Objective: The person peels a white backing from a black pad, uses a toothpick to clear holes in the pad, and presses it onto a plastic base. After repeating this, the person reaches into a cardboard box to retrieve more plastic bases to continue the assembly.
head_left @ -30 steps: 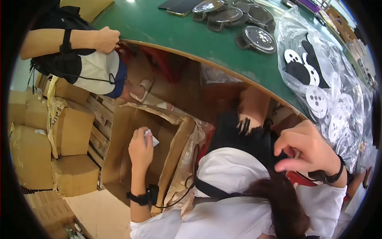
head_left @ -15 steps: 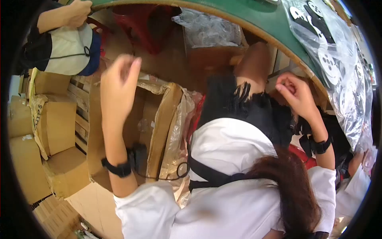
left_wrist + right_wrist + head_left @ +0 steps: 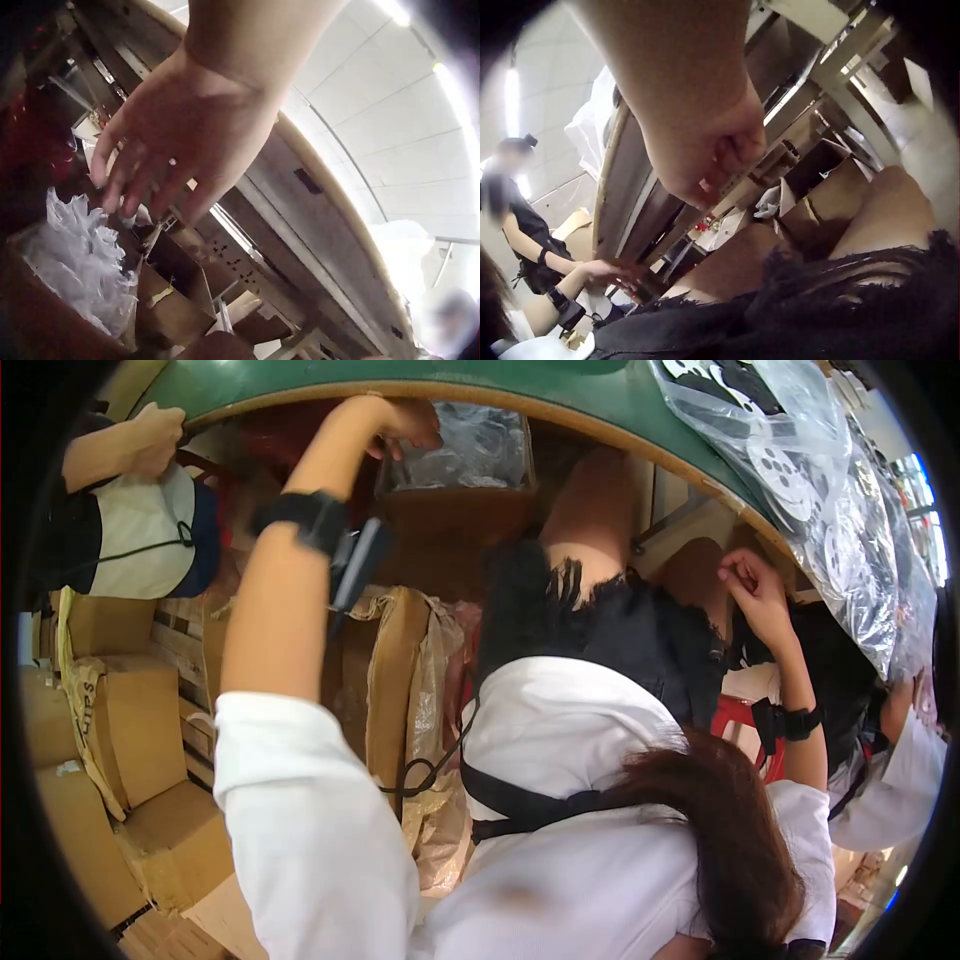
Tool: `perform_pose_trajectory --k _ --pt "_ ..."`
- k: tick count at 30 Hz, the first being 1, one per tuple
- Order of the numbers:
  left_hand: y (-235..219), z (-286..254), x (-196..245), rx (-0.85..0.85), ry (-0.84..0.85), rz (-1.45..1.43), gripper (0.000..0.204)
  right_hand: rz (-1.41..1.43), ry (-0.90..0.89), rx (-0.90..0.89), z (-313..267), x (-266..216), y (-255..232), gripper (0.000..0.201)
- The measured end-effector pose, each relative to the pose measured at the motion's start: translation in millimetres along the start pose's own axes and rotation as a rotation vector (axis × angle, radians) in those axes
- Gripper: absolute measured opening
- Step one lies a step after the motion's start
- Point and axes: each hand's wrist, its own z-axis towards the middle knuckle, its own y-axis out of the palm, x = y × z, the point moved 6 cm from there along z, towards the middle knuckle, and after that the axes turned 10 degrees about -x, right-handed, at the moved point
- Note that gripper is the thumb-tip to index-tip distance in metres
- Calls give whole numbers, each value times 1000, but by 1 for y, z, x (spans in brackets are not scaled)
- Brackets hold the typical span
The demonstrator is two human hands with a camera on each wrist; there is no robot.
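My left hand (image 3: 412, 422) reaches forward to the table's edge, above a brown box (image 3: 455, 510) that holds crumpled clear plastic (image 3: 485, 455). In the left wrist view its fingers (image 3: 135, 176) hang down, slightly bent and spread, with nothing between them, close over the plastic (image 3: 82, 262). My right hand (image 3: 757, 588) hovers beyond the lap, below the table's edge at the right. Its fingers are loosely curled, and no object shows in them in the right wrist view.
A large open carton (image 3: 390, 680) stands left of the lap, with more cartons (image 3: 140, 720) farther left. The green table (image 3: 280, 378) curves across the front, bearing a clear bag (image 3: 790, 470) of white and black pieces. Another person's hand (image 3: 155, 438) is at its left edge.
My left hand has come up from the open carton, where a small white thing showed at its fingers, and swung forward to the plastic-filled box. My right hand has lowered away from the bag.
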Motion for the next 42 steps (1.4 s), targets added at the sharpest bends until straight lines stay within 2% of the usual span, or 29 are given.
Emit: perform_pose_trajectory --k 2,3,4,5,6,7,8,10,11,12,13,14,16,17,19,22,23,25,26,27,29,31,33,34,36,38,39,40,42 --pt "10 31 6 -68 0 84 56 95 29 34 -5 10 2 11" --pt "27 56 7 -45 23 199 58 103 -52 95 -10 16 5 13" --pt "57 88 4 -24 45 311 60 51 -23 92 -17 20 8 15" --pt "96 130 -6 -120 94 256 56 -44 -24 111 -26 21 10 16" --pt "150 196 -23 146 446 54 38 -69 50 63 -34 29 12 16" --pt "217 263 -65 64 510 -624 35 -9 46 110 -43 26 11 16" --pt "195 269 -67 78 510 -612 35 9 107 140 -55 40 13 14" --pt "195 263 -37 136 478 -528 34 45 226 189 -77 67 17 12" --pt "211 251 -40 149 452 -495 34 137 206 252 -85 72 17 12" --pt "221 246 -48 146 421 -465 34 126 260 234 -105 92 24 9" --pt "224 243 -51 146 392 -433 33 248 418 153 -121 109 27 15" --pt "231 239 -53 145 362 -405 33 253 427 127 -132 121 33 15" --pt "252 221 -55 131 307 -346 33 222 460 343 -156 142 34 4" --pt "261 210 -55 126 283 -314 32 309 418 342 -157 151 34 6" --pt "257 212 -47 119 243 -253 32 332 498 264 -159 155 35 8" --pt "241 224 -46 117 165 -157 31 370 503 335 -169 231 42 33" --pt "240 218 -48 123 140 -126 31 381 498 362 -172 242 43 41" --pt "257 169 -58 135 95 -64 31 368 502 320 -153 239 43 40" --pt "263 159 -52 138 76 -36 31 349 508 293 -144 245 37 39" --pt "246 185 -48 142 57 -9 30 330 514 268 -130 243 36 38" --pt "258 140 -51 165 27 59 30 298 517 239 -114 260 25 36" --pt "249 136 -58 188 7 92 30 267 511 219 -105 267 15 34" --pt "254 155 -84 -215 167 222 25 235 518 217 -116 276 1 32" --pt "247 152 -89 -218 175 222 25 217 531 212 -119 273 -1 31" --pt "210 145 -97 -7 107 -142 27 179 543 204 -116 256 -4 29" --pt "219 180 -114 -2 101 -88 28 145 546 194 -118 212 3 27" --pt "228 198 -126 -5 90 -33 31 130 548 185 -160 227 -9 26" --pt "230 200 -131 -6 88 -34 31 116 552 173 -119 197 4 25" --pt "237 204 -142 -20 60 -56 31 85 568 147 -101 185 6 23"
